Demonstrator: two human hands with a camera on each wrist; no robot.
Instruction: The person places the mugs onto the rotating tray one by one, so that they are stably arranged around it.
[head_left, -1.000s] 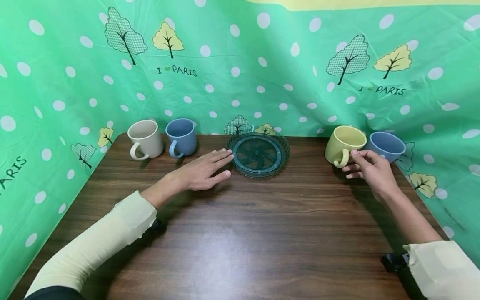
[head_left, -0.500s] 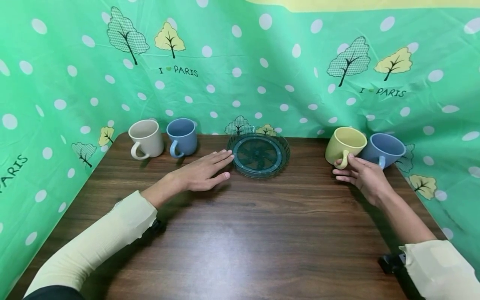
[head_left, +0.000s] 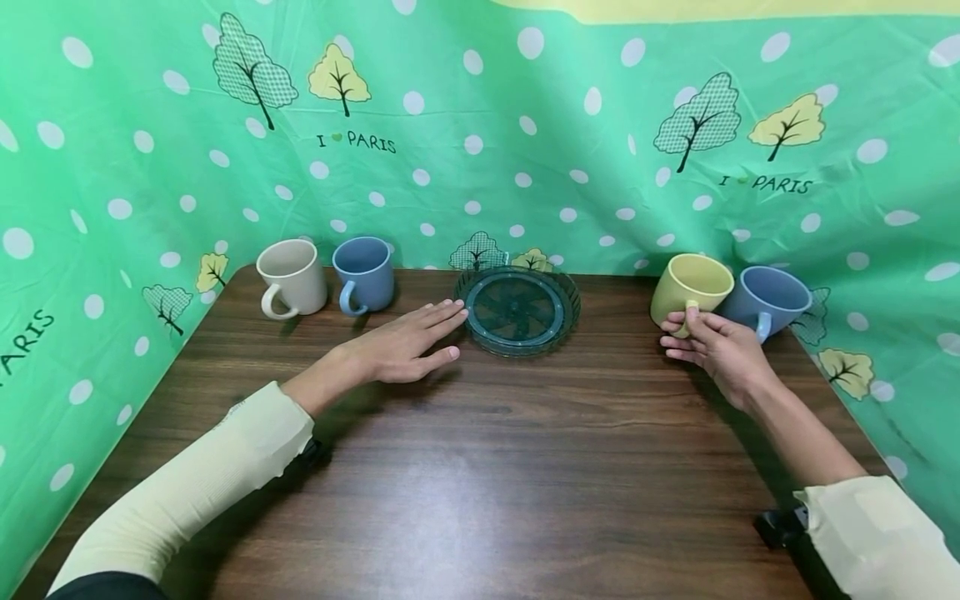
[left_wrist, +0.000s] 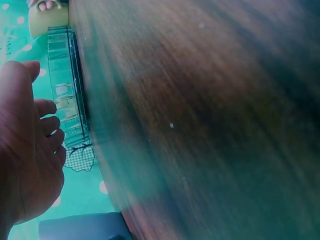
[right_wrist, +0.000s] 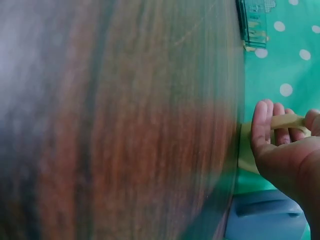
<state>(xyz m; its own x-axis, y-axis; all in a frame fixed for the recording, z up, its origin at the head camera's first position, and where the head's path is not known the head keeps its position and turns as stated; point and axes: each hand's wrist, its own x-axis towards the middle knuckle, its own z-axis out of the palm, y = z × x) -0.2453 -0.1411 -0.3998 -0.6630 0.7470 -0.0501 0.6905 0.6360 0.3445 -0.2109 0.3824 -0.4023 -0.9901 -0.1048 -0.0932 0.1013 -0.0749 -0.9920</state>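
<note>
My right hand (head_left: 722,354) holds the handle of a yellow mug (head_left: 688,279), which stands upright at the back right of the table. The thumb lies at the top of the handle, and fingers pass behind it in the right wrist view, where the yellow mug (right_wrist: 247,150) is partly covered by the hand. Close on its right is a blue mug (head_left: 772,298). My left hand (head_left: 401,342) lies with straight fingers at the left rim of a dark green, clear ribbed dish (head_left: 517,310); its fingertips are at the rim, though contact is hard to tell.
A white mug (head_left: 296,279) and another blue mug (head_left: 365,275) stand at the back left, beyond my left forearm. The brown wooden table (head_left: 480,483) ends against a green dotted cloth (head_left: 480,108) at the back and sides.
My right hand has moved left from beside the yellow mug's handle and now has its fingers round it. The left hand, the dish and the mugs look unmoved.
</note>
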